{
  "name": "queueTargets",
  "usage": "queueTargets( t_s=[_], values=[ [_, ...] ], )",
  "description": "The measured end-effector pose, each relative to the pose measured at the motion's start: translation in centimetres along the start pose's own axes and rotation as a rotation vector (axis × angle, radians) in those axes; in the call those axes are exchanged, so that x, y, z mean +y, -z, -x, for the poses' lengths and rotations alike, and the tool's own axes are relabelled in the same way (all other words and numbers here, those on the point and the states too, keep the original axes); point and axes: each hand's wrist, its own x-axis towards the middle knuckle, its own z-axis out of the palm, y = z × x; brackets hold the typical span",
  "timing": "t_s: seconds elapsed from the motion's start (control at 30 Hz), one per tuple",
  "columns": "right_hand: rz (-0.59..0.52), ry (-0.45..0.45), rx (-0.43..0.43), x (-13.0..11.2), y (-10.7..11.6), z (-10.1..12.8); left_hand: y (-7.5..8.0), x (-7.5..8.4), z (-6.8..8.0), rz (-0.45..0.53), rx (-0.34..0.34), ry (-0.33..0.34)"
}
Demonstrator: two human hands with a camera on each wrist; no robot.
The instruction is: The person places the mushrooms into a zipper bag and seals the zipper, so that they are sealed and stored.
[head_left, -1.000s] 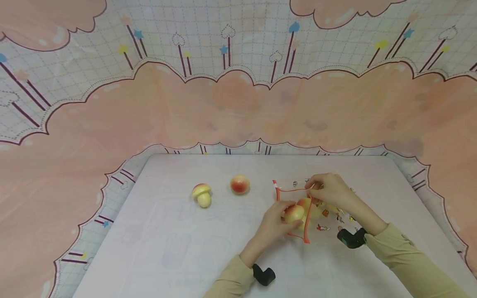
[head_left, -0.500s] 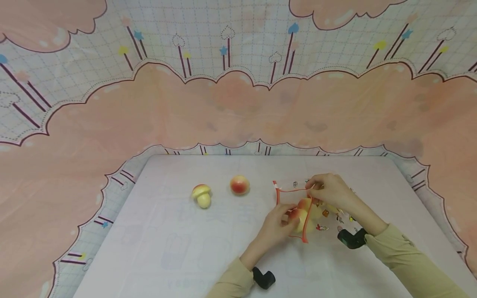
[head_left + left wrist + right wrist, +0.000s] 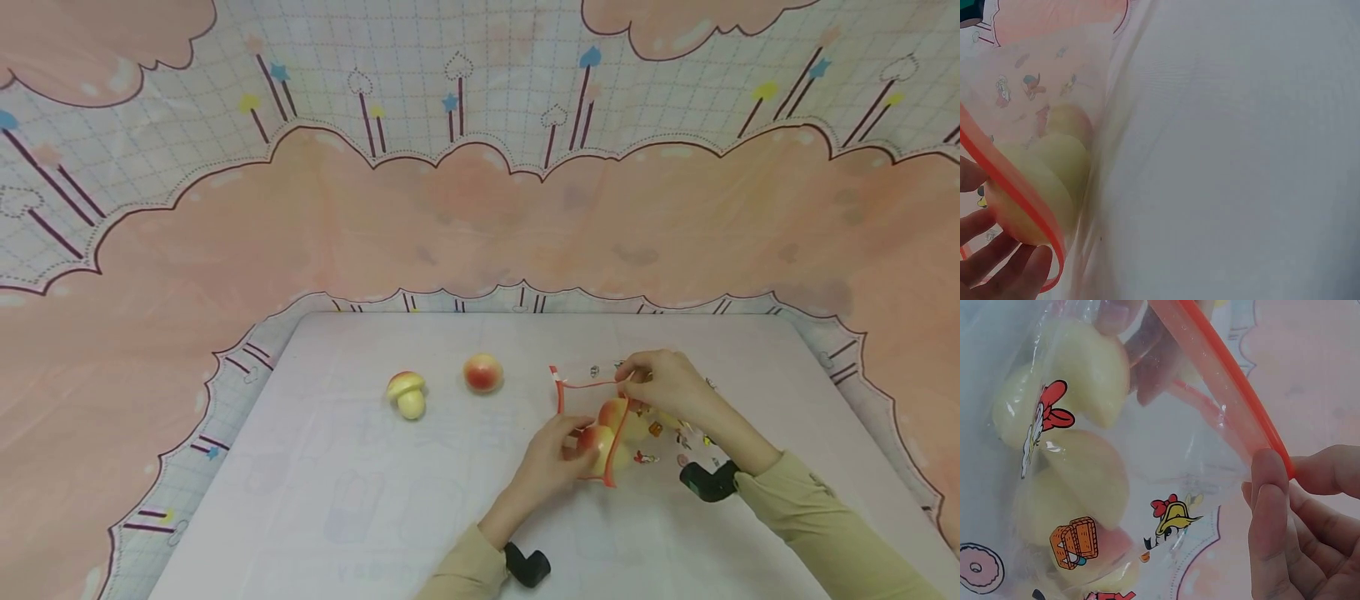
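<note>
Fingers of my left hand (image 3: pixel 551 454) curl around a yellow-red toy mushroom (image 3: pixel 596 440) at the clear, red-rimmed cartoon bag (image 3: pixel 600 417). My right hand (image 3: pixel 663 385) pinches the bag's rim.

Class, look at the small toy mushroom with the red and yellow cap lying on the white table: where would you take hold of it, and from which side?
Probably best gripped across the pale stem of the small toy mushroom, coming from above. It lies on its side on the white table, cap away from the person, stem toward them, so both flanks of the stem look free. The round peach-like fruit stands apart.

Clear cartoon-print zip bag (image 3: pixel 637 425), orange rim open, peach piece (image 3: pixel 596 439) at mouth
</note>
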Motion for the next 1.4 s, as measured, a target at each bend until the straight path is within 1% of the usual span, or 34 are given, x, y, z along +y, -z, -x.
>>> queueTargets(
  t_s=[0.13,0.3,0.37,0.43,0.57,0.63,0.7,0.97,1.03,1.2,1.4],
  values=[
    [0.006,0.004,0.003,0.2,0.0,0.0,0.1,-0.1,0.2,-0.050,0.022,-0.026],
    [0.011,0.004,0.004,0.3,-0.1,-0.1,0.2,-0.3,0.6,-0.108,0.071,-0.081],
    [0.012,0.014,0.005,0.3,0.0,-0.1,0.3,-0.5,0.8,-0.109,0.090,-0.090],
    [0.012,0.016,0.005,0.3,-0.1,-0.1,0.4,-0.5,1.0,-0.086,0.096,-0.078],
    [0.020,0.020,0.002,0.4,-0.1,-0.1,0.5,-0.5,1.4,-0.048,0.091,-0.032],
    [0.028,0.017,0.004,0.4,-0.2,-0.1,0.4,-0.6,1.5,-0.046,0.090,-0.022],
    [0.032,0.024,0.005,0.4,-0.2,-0.1,0.3,-0.6,1.6,-0.047,0.093,-0.022],
    [0.032,0.023,0.003,0.3,-0.1,-0.1,-0.2,-0.4,1.6,-0.007,0.097,-0.057],
    [0.038,0.024,0.006,0.3,-0.1,-0.1,-0.4,-0.3,1.6,-0.007,0.088,-0.059],
    [0.058,0.030,0.016,0.3,-0.1,-0.1,-0.7,0.0,1.4,0.004,0.053,-0.032],
    [0.059,0.028,0.018,0.1,-0.2,-0.1,-0.7,0.4,1.2,0.002,0.016,-0.015]
  ],
)
